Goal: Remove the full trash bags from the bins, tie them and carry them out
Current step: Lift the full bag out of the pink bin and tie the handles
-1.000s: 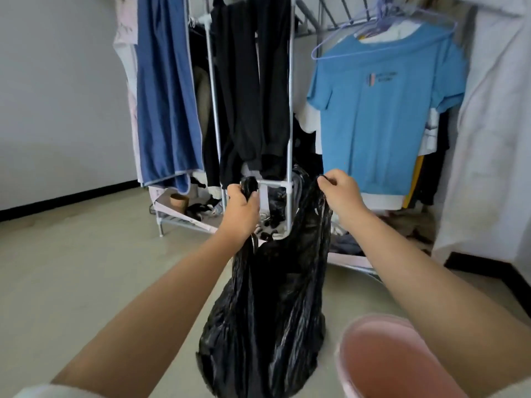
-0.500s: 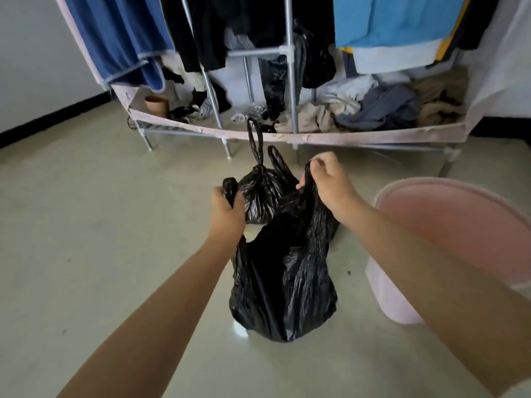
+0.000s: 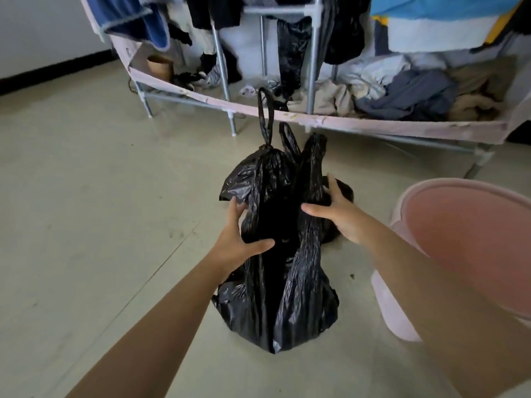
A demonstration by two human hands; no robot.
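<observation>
Hands, left hand (image 3: 238,242) and right hand (image 3: 339,214), fingers spread, steady the black trash bag (image 3: 281,297) beside the pink bin (image 3: 459,239), probably for tying.

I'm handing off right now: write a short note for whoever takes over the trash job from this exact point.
Left hand: fingers spread, pressing the left side of the black trash bag.
Right hand: fingers spread, against the bag's upper right side.
Bag: out of the pink bin, standing on the floor just left of it; handle loops stick up loose.
Done: bag removed from bin.
Left: gather the handles, tie them, carry the bag out.
</observation>
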